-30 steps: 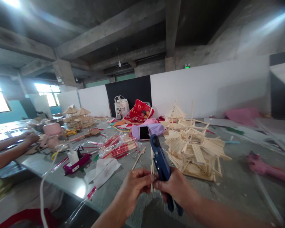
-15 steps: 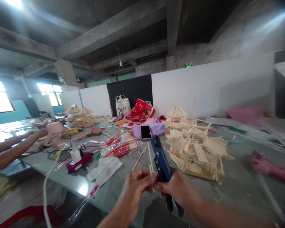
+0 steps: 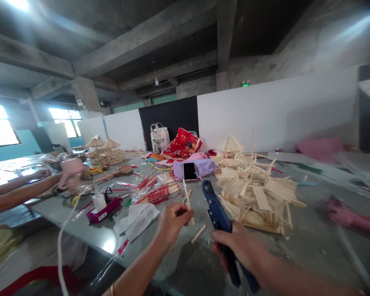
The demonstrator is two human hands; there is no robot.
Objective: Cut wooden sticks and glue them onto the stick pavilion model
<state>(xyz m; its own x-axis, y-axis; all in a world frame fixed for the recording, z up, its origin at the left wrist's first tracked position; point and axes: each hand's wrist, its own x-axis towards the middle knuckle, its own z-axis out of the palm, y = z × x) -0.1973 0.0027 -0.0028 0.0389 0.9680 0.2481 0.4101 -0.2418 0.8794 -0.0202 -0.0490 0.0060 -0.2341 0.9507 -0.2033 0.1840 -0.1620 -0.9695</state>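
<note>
Over a grey table, left hand pinches a wooden stick; right hand clenches blue cutters.

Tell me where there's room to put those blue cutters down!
The bare grey table between the wooden stick tower and the pink tool has room for the blue cutters. It's crowded around the chopstick packets and the phone.

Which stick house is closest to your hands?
The big, many-layered stick tower, just past your right hand, which grips the blue cutting pliers. The two small roofed huts stand much farther away.
</note>
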